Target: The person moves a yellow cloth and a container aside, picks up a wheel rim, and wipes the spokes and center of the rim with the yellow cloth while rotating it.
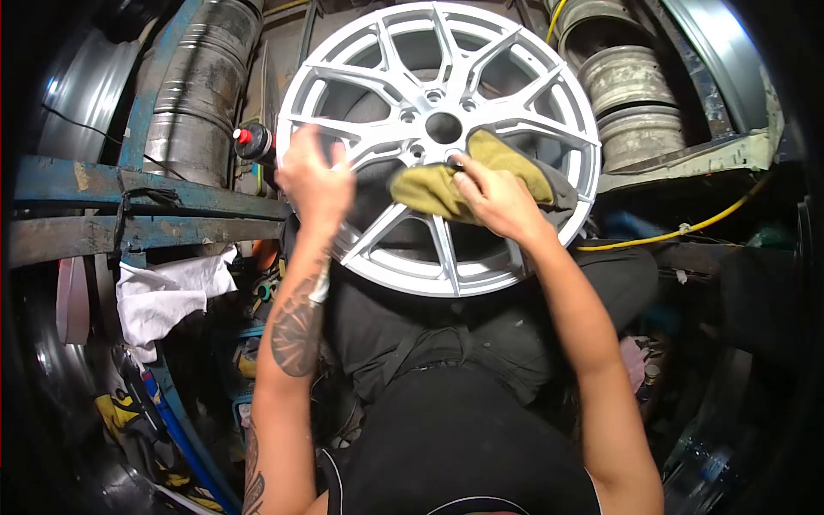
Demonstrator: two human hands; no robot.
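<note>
A silver multi-spoke alloy wheel [443,93] lies face up in front of me, over my lap. My right hand [499,199] grips an olive-yellow cloth [425,190], fingers closed on it, over the lower spokes just below the hub. Part of the cloth spreads up to the right of the hub, with a dark grey portion by the rim. My left hand [316,180] is at the wheel's left rim, and its fingers are smeared by motion. Just left of it stands a dark bottle with a red cap [252,142].
Blue metal frames [197,190] flank my left side, with a white rag [172,296] hanging off one. Stacked bare rims [193,120] stand at back left, more [633,94] at back right. A yellow hose [687,229] curves along the right. Yellow-black gloves [116,416] lie lower left.
</note>
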